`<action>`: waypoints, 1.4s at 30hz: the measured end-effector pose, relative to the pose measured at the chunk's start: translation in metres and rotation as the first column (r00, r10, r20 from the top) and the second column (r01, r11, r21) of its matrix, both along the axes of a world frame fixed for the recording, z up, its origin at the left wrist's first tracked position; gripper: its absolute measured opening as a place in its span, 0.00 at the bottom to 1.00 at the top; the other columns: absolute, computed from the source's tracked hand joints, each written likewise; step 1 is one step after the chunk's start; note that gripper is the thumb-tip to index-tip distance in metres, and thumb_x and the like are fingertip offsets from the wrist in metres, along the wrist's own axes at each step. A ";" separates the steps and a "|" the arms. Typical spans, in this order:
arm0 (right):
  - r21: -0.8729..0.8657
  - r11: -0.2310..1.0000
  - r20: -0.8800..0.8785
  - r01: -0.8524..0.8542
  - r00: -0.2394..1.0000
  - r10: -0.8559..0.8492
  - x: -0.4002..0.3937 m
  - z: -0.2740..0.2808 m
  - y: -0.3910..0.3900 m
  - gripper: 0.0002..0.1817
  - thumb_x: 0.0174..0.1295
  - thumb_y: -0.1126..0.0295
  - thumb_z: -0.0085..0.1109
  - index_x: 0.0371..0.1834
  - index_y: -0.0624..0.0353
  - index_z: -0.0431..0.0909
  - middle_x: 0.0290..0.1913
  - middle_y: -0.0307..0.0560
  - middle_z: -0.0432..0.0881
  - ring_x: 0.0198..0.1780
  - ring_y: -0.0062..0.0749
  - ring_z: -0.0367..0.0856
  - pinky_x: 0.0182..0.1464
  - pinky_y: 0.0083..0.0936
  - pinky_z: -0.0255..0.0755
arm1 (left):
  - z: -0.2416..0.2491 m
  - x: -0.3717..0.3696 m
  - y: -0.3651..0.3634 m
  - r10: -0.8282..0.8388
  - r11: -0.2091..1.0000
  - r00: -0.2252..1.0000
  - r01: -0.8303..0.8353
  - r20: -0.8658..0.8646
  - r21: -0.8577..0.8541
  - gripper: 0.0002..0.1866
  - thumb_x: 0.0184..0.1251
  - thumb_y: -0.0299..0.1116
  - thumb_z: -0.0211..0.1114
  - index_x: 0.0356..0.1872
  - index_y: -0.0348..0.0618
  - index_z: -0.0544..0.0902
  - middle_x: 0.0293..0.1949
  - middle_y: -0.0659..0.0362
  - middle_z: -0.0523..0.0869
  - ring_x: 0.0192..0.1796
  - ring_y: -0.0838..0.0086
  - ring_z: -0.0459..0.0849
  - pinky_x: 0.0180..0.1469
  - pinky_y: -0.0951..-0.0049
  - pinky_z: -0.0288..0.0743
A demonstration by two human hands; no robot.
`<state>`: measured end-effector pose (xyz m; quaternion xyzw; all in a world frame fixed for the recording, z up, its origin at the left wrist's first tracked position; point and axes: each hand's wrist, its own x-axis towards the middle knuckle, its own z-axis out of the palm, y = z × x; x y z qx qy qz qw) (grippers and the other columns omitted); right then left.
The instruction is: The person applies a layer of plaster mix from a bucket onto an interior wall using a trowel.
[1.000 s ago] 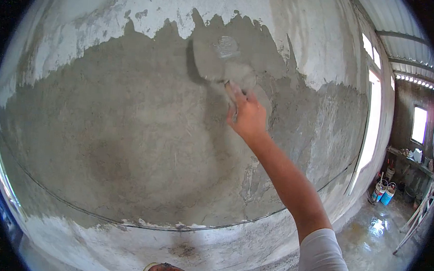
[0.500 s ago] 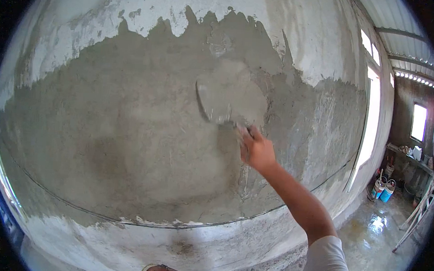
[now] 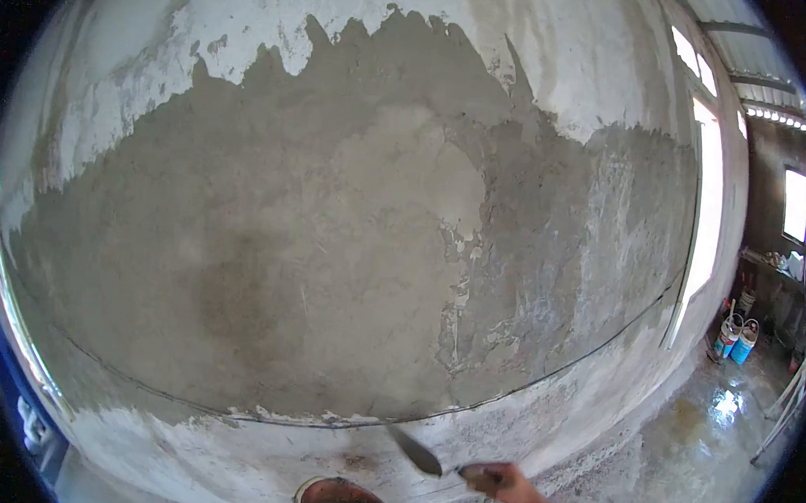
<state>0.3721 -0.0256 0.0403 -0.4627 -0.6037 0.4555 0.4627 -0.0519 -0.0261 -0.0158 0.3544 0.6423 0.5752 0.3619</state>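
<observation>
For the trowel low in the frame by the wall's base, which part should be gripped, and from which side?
Grip the trowel by its handle, the end at the lower right, coming from the right. The thin pointed blade slants up and left toward the wall, so it offers no hold. The right hand is wrapped round that handle, just right of the bucket rim. The left hand is out of view.

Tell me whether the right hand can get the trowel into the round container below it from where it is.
Probably yes. The right hand holds the trowel just above and right of the round container, whose open top faces up, with nothing visible between them.
</observation>
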 end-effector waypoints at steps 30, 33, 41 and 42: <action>0.390 0.892 0.016 -0.230 0.970 0.243 -0.043 -0.091 0.005 0.16 0.58 0.70 0.66 0.50 0.54 0.87 0.33 0.51 0.87 0.33 0.40 0.85 0.34 0.38 0.77 | 0.124 0.176 0.083 -0.592 0.604 0.377 0.792 -0.712 -0.083 0.12 0.43 0.30 0.70 0.32 0.39 0.83 0.39 0.51 0.85 0.49 0.54 0.82 0.52 0.56 0.74; -0.465 0.757 -0.381 -0.459 0.875 0.298 -0.050 -0.039 -0.001 0.15 0.65 0.69 0.64 0.54 0.58 0.86 0.33 0.47 0.86 0.27 0.28 0.79 0.27 0.27 0.70 | 0.120 0.159 0.078 -0.545 0.648 0.346 0.752 -0.763 -0.122 0.16 0.43 0.29 0.70 0.37 0.38 0.86 0.42 0.50 0.86 0.53 0.56 0.82 0.57 0.58 0.74; -0.363 0.693 -0.845 -0.623 0.534 0.038 -0.027 -0.068 -0.012 0.19 0.70 0.60 0.61 0.51 0.66 0.82 0.35 0.43 0.84 0.23 0.22 0.73 0.22 0.22 0.63 | 0.131 0.113 0.052 -0.403 0.912 0.914 0.405 -0.042 0.069 0.20 0.51 0.18 0.66 0.50 0.31 0.83 0.42 0.58 0.87 0.45 0.68 0.85 0.52 0.70 0.77; -0.347 0.720 -0.866 -0.601 0.500 -0.001 -0.018 -0.062 -0.013 0.18 0.70 0.59 0.61 0.48 0.66 0.82 0.33 0.43 0.83 0.22 0.22 0.72 0.21 0.21 0.62 | 0.131 0.113 0.050 -0.361 0.928 0.932 0.355 0.039 0.117 0.21 0.51 0.17 0.65 0.50 0.30 0.83 0.42 0.58 0.86 0.43 0.69 0.85 0.51 0.70 0.77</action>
